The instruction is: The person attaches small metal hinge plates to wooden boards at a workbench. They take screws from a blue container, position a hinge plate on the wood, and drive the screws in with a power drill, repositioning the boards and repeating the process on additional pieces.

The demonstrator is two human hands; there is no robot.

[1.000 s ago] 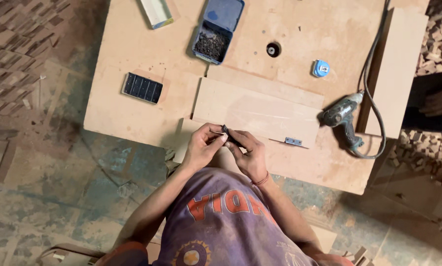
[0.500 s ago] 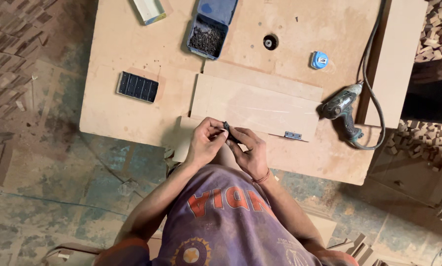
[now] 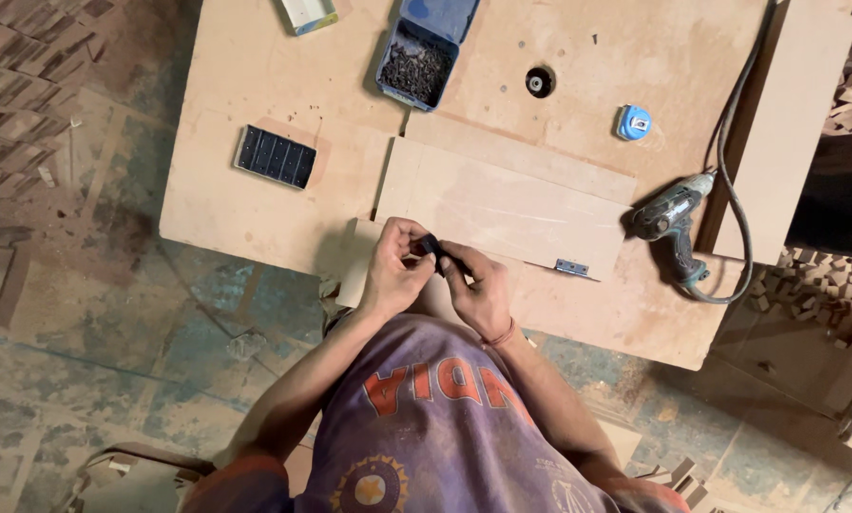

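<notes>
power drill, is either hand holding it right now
No: the power drill lies on the workbench off to the side, while the left hand and right hand pinch a small dark object.

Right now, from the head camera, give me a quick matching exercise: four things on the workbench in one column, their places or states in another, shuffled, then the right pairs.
Things:
1. corded drill
2. blue tin of screws
3. small hinge
4. small dark object

Places or states:
A. open, at the far edge
B. held between both hands
C. lying on its side, at the right
D. on the near edge of the flat board

Pairs: 1-C, 2-A, 3-D, 4-B
</notes>
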